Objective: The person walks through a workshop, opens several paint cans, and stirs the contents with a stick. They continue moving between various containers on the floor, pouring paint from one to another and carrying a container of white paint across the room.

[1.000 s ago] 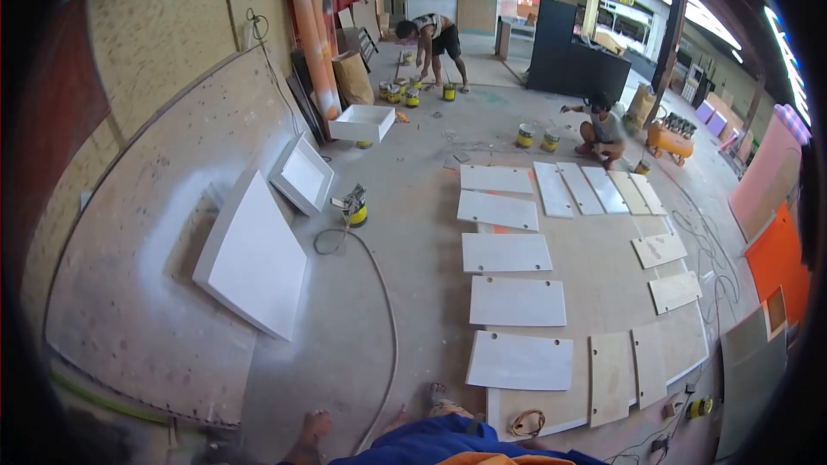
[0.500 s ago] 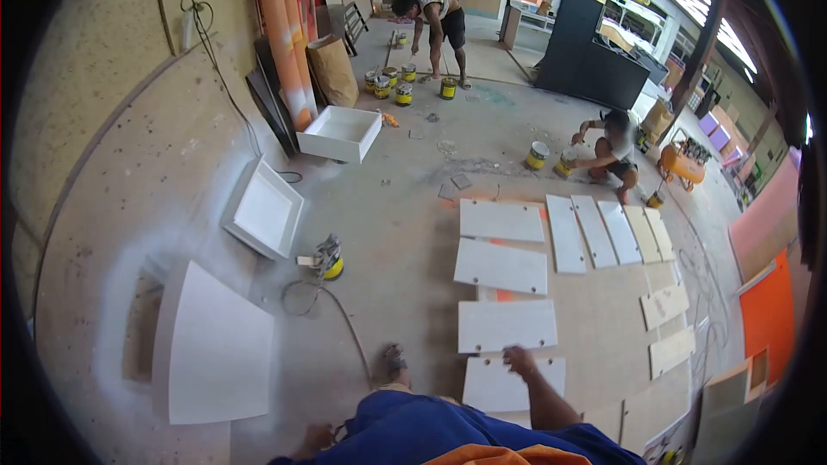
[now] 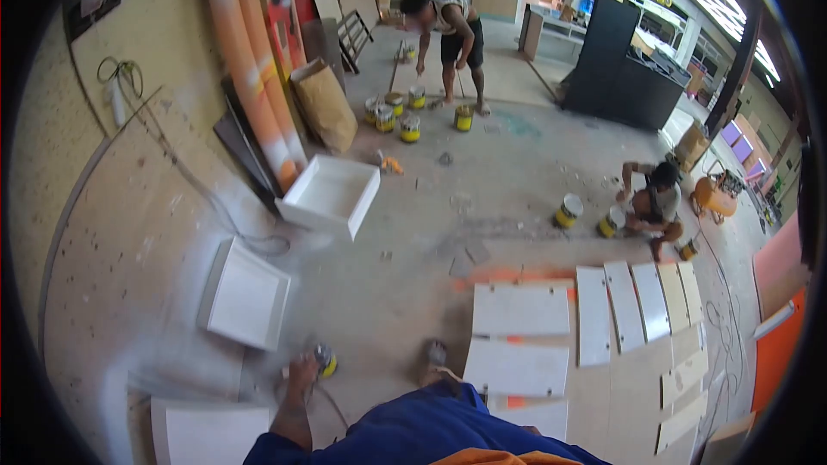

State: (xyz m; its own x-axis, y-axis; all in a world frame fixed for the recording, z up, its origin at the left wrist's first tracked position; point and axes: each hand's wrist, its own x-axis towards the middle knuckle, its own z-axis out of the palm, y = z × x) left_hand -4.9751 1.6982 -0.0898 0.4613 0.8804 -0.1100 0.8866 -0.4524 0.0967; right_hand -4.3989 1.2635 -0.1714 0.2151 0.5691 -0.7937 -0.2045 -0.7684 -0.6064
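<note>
My left hand (image 3: pixel 301 370) is low at the left, right beside a yellow-labelled paint can (image 3: pixel 328 368) on the floor. Grey, metallic-looking equipment, apparently a spray gun (image 3: pixel 323 351), sits on top of that can and meets my fingers. The fingers are too small and blurred to show whether they grip it. A hose (image 3: pixel 332 405) trails across the floor below. My right hand is out of view. White panels (image 3: pixel 519 308) with small dark holes lie in rows at the right. White open drawer boxes (image 3: pixel 247 293) stand on the left, with a pale curved panel (image 3: pixel 211 435) below them.
A person (image 3: pixel 452 39) bends over several paint cans (image 3: pixel 385 119) at the back. Another person (image 3: pixel 659 202) squats beside two open cans (image 3: pixel 568 210) at the right. An orange compressor (image 3: pixel 715 195) stands behind. A paper sack (image 3: pixel 325 108) and orange-stained pipes (image 3: pixel 250 52) line the left wall.
My left hand has reached forward to the can with the equipment. My right hand has left the nearest white panel and gone out of view. The camera's view has shifted, and I am closer to the can.
</note>
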